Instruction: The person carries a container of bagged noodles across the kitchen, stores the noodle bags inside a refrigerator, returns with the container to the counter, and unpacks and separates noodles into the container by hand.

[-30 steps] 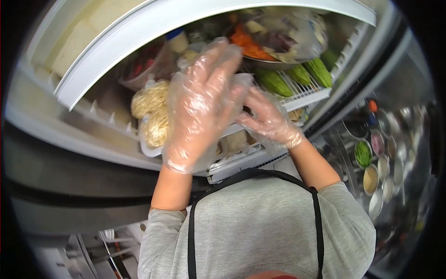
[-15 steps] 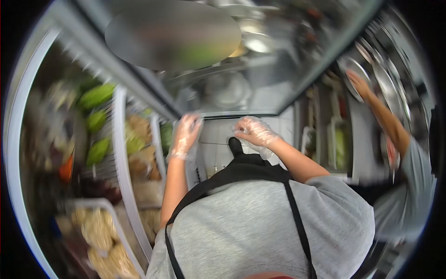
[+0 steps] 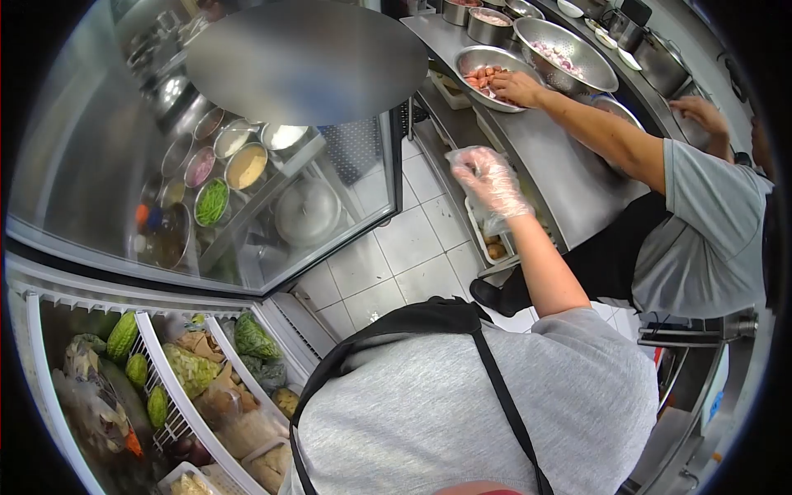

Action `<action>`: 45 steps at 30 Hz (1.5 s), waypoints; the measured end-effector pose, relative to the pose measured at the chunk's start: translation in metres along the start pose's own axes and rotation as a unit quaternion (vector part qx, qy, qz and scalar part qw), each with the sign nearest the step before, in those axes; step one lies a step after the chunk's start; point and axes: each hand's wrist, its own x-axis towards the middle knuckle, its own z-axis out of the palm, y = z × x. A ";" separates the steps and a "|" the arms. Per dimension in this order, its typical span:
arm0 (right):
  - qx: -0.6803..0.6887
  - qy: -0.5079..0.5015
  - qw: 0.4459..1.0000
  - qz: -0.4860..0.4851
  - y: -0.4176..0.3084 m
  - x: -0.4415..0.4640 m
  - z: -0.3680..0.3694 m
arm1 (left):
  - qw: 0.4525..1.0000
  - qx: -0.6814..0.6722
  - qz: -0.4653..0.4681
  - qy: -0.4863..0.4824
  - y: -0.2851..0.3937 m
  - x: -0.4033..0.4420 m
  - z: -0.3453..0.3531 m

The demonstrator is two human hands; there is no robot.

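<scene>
My right hand (image 3: 488, 181), in a clear plastic glove, is held out over the floor beside the steel counter (image 3: 569, 177). Its fingers are loosely curled and nothing shows in them. My left hand is out of view. To the left stands an open fridge; its glass door (image 3: 272, 272) is swung out ahead of me. Inside, white wire shelves (image 3: 177, 359) hold green bitter gourds (image 3: 122, 337), bagged leafy greens (image 3: 254, 337) and other bagged produce. A white container (image 3: 186, 478) of pale food sits at the lower edge.
On the right, a co-worker's hand (image 3: 516, 87) reaches into a steel bowl (image 3: 470, 56) of reddish pieces. A colander (image 3: 598, 78) with chopped purple-white pieces stands beside it. Another hand (image 3: 700, 114) is farther right. Through the glass, several bowls show, one with chopped greens (image 3: 212, 202).
My view has turned right and the fridge door now stands at the left. My left hand has left the view. The co-worker's hand is now in the bowl of reddish pieces.
</scene>
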 end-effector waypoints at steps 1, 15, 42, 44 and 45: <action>0.115 -0.036 0.982 0.144 -0.011 0.004 -0.001 | 1.000 -0.018 -0.008 0.012 0.005 -0.003 0.003; 0.407 -0.032 0.906 0.113 0.007 0.220 0.055 | 0.968 -0.221 0.004 0.120 0.127 -0.037 0.089; 0.435 -0.305 0.844 -0.077 -0.155 -0.267 -0.114 | 0.972 0.161 0.116 -0.123 0.019 -0.077 0.284; 0.345 -0.361 0.857 -0.127 -0.141 -0.320 -0.122 | 0.961 0.182 0.147 -0.144 0.036 -0.072 0.316; 0.261 -0.376 0.877 -0.145 -0.122 -0.342 -0.129 | 0.955 0.198 0.162 -0.151 0.043 -0.070 0.330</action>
